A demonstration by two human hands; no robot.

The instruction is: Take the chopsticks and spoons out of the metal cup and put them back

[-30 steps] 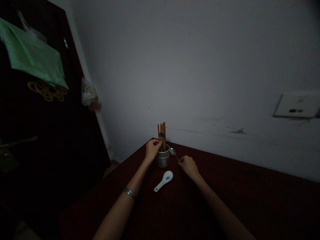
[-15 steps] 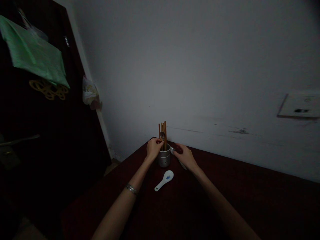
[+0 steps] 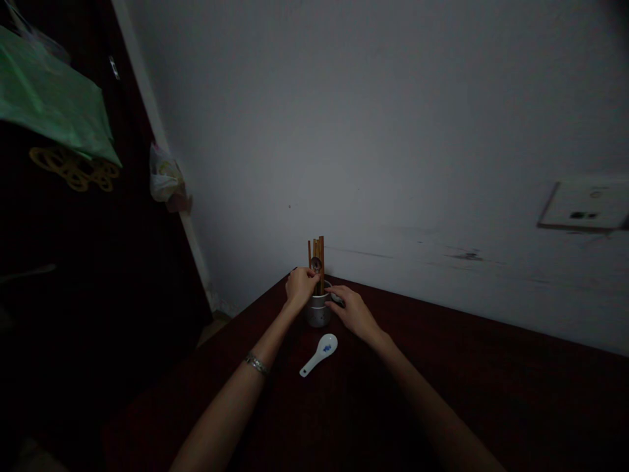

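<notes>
A grey metal cup [image 3: 319, 316] stands upright near the table's far corner, holding several wooden chopsticks [image 3: 321, 255]. My left hand [image 3: 301, 286] is pinched on a metal spoon [image 3: 316, 264], its bowl upward among the chopsticks above the rim. At the cup's right side is my right hand [image 3: 354, 313], thumb and fingers apart, fingertips at or very near the rim; contact is hard to judge. Part of another spoon [image 3: 337, 299] shows behind those fingers, mostly hidden. In front of the cup, a white soup spoon [image 3: 320, 354] with a blue pattern lies on the table.
The dark red table [image 3: 422, 367] meets a pale wall [image 3: 373, 144] with a socket plate [image 3: 584, 206] on the right. To the left is a dark door [image 3: 98, 262] with a green cloth [image 3: 54, 98] hanging on it. A plastic bag [image 3: 166, 177] hangs by the frame.
My right hand has moved left from the spoon beside the cup to the cup's rim. My left hand keeps its pinch on the metal spoon. The view has shifted slightly.
</notes>
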